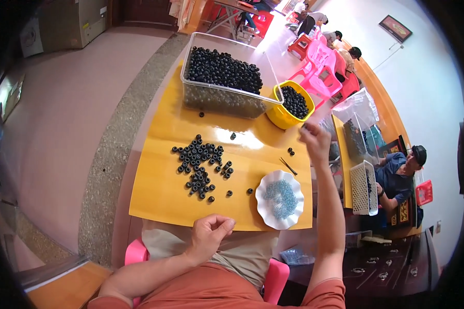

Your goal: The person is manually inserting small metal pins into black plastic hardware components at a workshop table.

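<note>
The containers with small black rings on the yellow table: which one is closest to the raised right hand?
The round yellow bowl, just beside the right hand; the large clear plastic bin stands further left.

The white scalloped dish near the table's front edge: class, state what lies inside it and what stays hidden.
Inside the white scalloped dish lies a heap of small pale-blue pieces, with bare white rim around it. The dish's floor beneath the heap is covered, and the pieces are too small to identify.

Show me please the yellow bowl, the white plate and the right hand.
yellow bowl [279, 119], head view, on its front wall.
white plate [263, 208], head view, on its left rim.
right hand [315, 140], head view, on its middle.
</note>
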Motion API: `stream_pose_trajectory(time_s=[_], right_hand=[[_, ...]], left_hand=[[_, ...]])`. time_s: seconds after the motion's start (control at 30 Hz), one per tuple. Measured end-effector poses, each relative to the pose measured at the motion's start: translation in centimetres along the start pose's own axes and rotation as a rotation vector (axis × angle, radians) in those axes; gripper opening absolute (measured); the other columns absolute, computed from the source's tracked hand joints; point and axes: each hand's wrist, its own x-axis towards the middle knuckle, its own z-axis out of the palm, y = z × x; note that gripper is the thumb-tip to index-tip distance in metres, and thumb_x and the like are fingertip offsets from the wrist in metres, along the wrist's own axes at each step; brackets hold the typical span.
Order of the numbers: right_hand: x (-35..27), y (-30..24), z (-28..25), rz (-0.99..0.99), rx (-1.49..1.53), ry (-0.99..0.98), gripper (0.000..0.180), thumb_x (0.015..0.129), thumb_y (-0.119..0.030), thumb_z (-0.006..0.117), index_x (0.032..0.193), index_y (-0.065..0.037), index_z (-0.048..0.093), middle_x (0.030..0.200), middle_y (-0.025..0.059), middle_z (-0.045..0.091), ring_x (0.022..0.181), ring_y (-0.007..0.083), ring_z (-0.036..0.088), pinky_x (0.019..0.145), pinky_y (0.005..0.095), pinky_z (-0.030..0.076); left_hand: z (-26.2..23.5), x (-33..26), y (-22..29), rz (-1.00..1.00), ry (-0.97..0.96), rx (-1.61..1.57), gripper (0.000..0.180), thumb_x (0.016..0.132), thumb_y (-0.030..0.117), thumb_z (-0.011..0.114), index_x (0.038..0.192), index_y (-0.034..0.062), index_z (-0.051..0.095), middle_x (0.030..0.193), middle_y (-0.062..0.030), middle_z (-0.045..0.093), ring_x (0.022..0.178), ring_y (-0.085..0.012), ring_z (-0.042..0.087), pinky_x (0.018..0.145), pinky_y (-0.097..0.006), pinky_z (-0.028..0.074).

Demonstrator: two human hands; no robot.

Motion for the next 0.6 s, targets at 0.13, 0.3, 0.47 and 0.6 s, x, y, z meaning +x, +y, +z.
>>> stream_pose_trajectory(time_s=[0.13, 0.3, 0.47, 0.6], right_hand=[[6.2, 4.6, -0.3, 0.057, 0.158, 0.239, 0.039, 0.083, -0.009, 0.070, 0.115, 0.010, 0.059, 0.077, 0.0052, 0.064, 0.062, 0.0101, 0.062, 0.055, 0.0220, 0.051], [3.8, 7.4, 0.5, 0.151, 0.225, 0.176, 0.031, 0.085, -0.011, 0.070, 0.110, 0.007, 0.063, 0.079, 0.0059, 0.065, 0.063, 0.0099, 0.062, 0.055, 0.0243, 0.054], [-2.4, 3.9, 2.7, 0.144, 0.243, -0.196, 0.025, 0.086, -0.009, 0.070, 0.106, 0.005, 0.065, 0.081, 0.0052, 0.067, 0.064, 0.0089, 0.062, 0.062, 0.0219, 0.051], [-7.8, -1.3, 4.5, 0.061, 0.042, -0.461, 0.019, 0.081, -0.004, 0.072, 0.098, 0.002, 0.068, 0.085, 0.0070, 0.068, 0.078, 0.0141, 0.064, 0.069, 0.0278, 0.051]], left_hand=[[0.0, 0.2, -0.1, 0.012, 0.017, -0.018, 0.022, 0.089, 0.020, 0.068, 0.090, -0.0018, 0.067, 0.075, -0.0013, 0.065, 0.066, -0.0047, 0.056, 0.060, -0.020, 0.046], [0.0, 0.2, 0.8, 0.025, 0.036, 0.033, 0.022, 0.089, 0.020, 0.068, 0.091, -0.0023, 0.067, 0.073, -0.0003, 0.064, 0.066, -0.0039, 0.055, 0.059, -0.020, 0.044], [-0.3, 0.3, 1.0, 0.027, -0.005, 0.113, 0.019, 0.091, 0.018, 0.066, 0.092, -0.0012, 0.067, 0.077, -0.0030, 0.067, 0.068, -0.0059, 0.059, 0.062, -0.021, 0.047], [-0.2, 0.5, 0.3, 0.052, -0.022, 0.158, 0.017, 0.091, 0.016, 0.066, 0.091, -0.0011, 0.068, 0.077, -0.0031, 0.067, 0.069, -0.0058, 0.059, 0.062, -0.021, 0.047]])
